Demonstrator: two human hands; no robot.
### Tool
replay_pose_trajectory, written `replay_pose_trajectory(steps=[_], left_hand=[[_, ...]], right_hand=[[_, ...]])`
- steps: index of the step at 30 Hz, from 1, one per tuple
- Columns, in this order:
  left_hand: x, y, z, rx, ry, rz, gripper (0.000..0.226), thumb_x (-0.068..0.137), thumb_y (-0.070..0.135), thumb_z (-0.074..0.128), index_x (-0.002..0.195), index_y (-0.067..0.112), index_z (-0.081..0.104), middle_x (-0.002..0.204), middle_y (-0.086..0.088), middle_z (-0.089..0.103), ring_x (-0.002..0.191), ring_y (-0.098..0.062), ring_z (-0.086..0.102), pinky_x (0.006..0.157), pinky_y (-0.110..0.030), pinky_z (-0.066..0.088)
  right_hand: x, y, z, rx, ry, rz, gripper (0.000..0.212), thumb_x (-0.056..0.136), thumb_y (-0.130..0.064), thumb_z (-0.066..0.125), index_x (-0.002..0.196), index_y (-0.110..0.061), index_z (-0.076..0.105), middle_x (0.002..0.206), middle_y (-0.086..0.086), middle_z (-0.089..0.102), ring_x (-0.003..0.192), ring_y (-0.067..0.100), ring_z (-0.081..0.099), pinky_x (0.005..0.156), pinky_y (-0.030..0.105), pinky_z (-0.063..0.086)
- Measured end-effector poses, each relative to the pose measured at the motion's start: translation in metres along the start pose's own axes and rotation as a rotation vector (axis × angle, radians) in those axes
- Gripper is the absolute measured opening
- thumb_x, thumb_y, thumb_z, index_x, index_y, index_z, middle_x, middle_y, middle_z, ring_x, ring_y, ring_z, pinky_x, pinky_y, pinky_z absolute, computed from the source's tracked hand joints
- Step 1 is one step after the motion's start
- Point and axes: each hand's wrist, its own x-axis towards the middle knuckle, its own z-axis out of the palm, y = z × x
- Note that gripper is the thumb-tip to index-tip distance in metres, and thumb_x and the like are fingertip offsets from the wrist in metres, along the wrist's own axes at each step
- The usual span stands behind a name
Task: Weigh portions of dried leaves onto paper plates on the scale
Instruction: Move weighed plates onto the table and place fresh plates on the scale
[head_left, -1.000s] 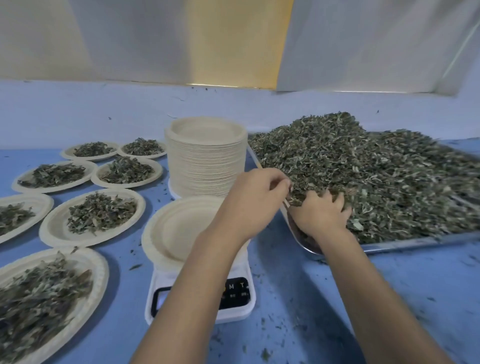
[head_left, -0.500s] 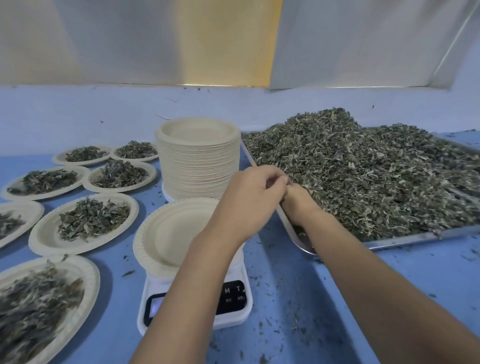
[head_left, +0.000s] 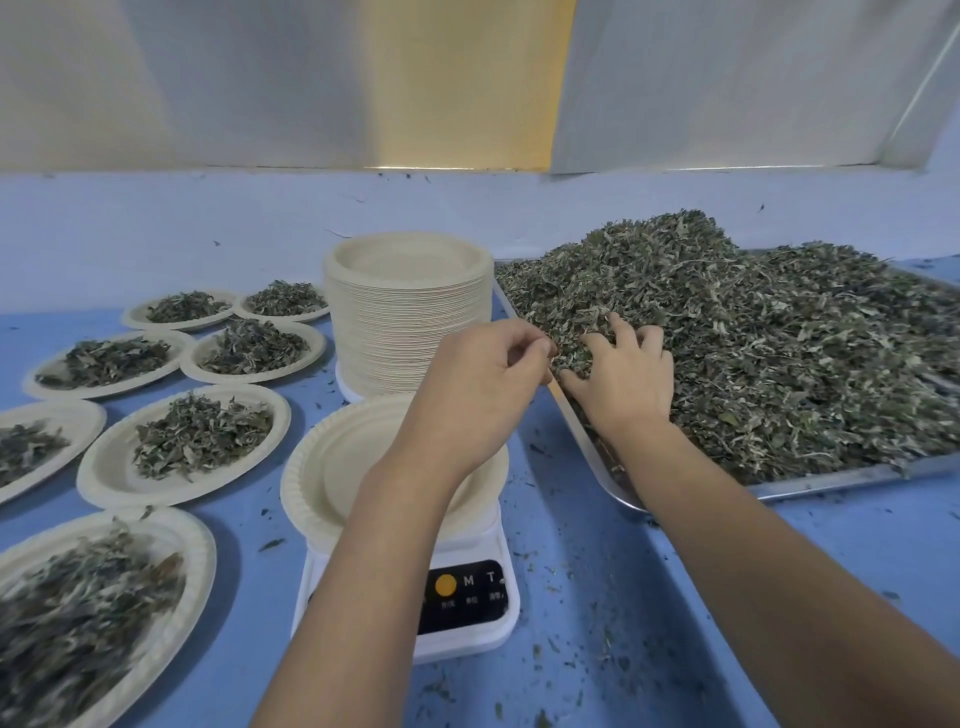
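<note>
A big heap of dried leaves (head_left: 753, 353) fills a metal tray (head_left: 831, 480) on the right. My right hand (head_left: 626, 384) lies on the heap's near-left part, fingers spread and their tips sunk into the leaves. My left hand (head_left: 483, 384) is at the tray's left edge with curled fingers, thumb and fingertips meeting against the leaves; what is inside it is hidden. Under my left forearm an empty paper plate (head_left: 332, 467) sits on a white digital scale (head_left: 467, 613).
A tall stack of paper plates (head_left: 408, 322) stands behind the scale. Several plates with leaf portions (head_left: 200, 441) cover the blue table (head_left: 779, 571) at the left. Leaf crumbs lie scattered around the scale. A pale wall runs along the back.
My right hand has moved up from the tray's edge onto the heap and spread its fingers. My left hand has stayed at the tray's left edge.
</note>
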Motion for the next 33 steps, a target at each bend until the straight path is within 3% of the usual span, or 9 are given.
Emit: replay_pose_trajectory(steps=[3,5,9,13,16,19,23,29,33], left_hand=[[0.0,0.0,0.0,0.018,-0.004,0.013,0.021,0.093,0.021,0.052,0.087,0.019,0.071,0.073,0.011,0.07,0.073,-0.002,0.064,0.071,-0.023,0.048],[0.0,-0.001,0.0,0.016,-0.005,0.016,0.021,0.093,0.02,0.052,0.086,0.018,0.071,0.072,0.012,0.07,0.073,-0.004,0.064,0.072,-0.024,0.048],[0.0,-0.002,0.001,0.024,-0.012,0.009,0.021,0.093,0.021,0.052,0.084,0.021,0.07,0.071,0.012,0.069,0.072,0.0,0.065,0.072,-0.021,0.05],[0.0,-0.004,0.003,0.029,-0.019,0.006,0.02,0.093,0.021,0.052,0.082,0.022,0.069,0.07,0.012,0.069,0.07,0.003,0.064,0.071,-0.019,0.049],[0.0,-0.004,0.004,0.053,-0.023,0.01,0.02,0.092,0.021,0.052,0.082,0.022,0.069,0.07,0.011,0.069,0.071,-0.002,0.065,0.071,-0.022,0.05],[0.0,-0.005,0.004,0.076,-0.028,0.023,0.02,0.092,0.021,0.052,0.083,0.023,0.07,0.069,0.011,0.07,0.071,-0.001,0.065,0.07,-0.017,0.047],[-0.001,-0.005,0.004,0.069,-0.029,0.022,0.02,0.092,0.022,0.053,0.084,0.023,0.071,0.069,0.01,0.069,0.071,-0.002,0.064,0.068,-0.017,0.046],[-0.001,-0.006,0.006,0.103,0.058,-0.017,0.023,0.091,0.024,0.05,0.078,0.022,0.069,0.067,0.009,0.069,0.072,-0.011,0.067,0.075,-0.037,0.053],[0.001,-0.006,0.004,0.018,0.191,-0.083,0.026,0.089,0.021,0.049,0.069,0.028,0.064,0.064,0.015,0.069,0.065,-0.004,0.066,0.071,-0.03,0.053]], right_hand=[[0.0,0.001,0.007,0.112,-0.197,0.102,0.054,0.094,-0.052,0.047,0.141,-0.025,0.041,0.158,0.012,0.018,0.142,0.036,0.013,0.112,0.049,0.019],[0.001,0.003,0.008,0.209,-0.304,0.107,0.053,0.096,-0.045,0.047,0.143,-0.022,0.038,0.154,0.016,0.024,0.14,0.038,0.021,0.11,0.048,0.026],[-0.001,0.002,0.005,0.316,-0.145,0.025,0.042,0.093,-0.022,0.057,0.134,-0.016,0.05,0.134,0.013,0.049,0.121,0.034,0.047,0.095,0.04,0.042],[-0.002,0.0,0.004,0.347,-0.132,-0.005,0.048,0.096,-0.028,0.052,0.143,-0.026,0.042,0.153,0.009,0.029,0.135,0.033,0.034,0.105,0.045,0.036],[0.0,0.001,0.007,0.194,-0.289,-0.098,0.047,0.101,-0.032,0.042,0.146,-0.038,0.033,0.158,0.012,0.018,0.141,0.039,0.022,0.111,0.051,0.029],[0.003,0.003,0.013,0.117,-0.45,-0.16,0.043,0.104,-0.025,0.034,0.145,-0.036,0.036,0.158,0.017,0.014,0.142,0.042,0.02,0.112,0.048,0.029],[0.0,0.002,0.012,0.142,-0.389,-0.135,0.032,0.099,-0.015,0.041,0.127,-0.018,0.057,0.121,0.017,0.048,0.113,0.038,0.052,0.089,0.039,0.043],[0.0,0.003,0.007,0.328,-0.23,0.035,0.038,0.096,0.0,0.043,0.127,-0.014,0.06,0.122,0.018,0.057,0.106,0.035,0.057,0.086,0.037,0.047],[0.0,0.009,0.002,0.575,-0.152,0.182,0.034,0.099,-0.007,0.044,0.129,-0.013,0.058,0.104,0.014,0.064,0.069,0.023,0.052,0.063,0.029,0.044]])
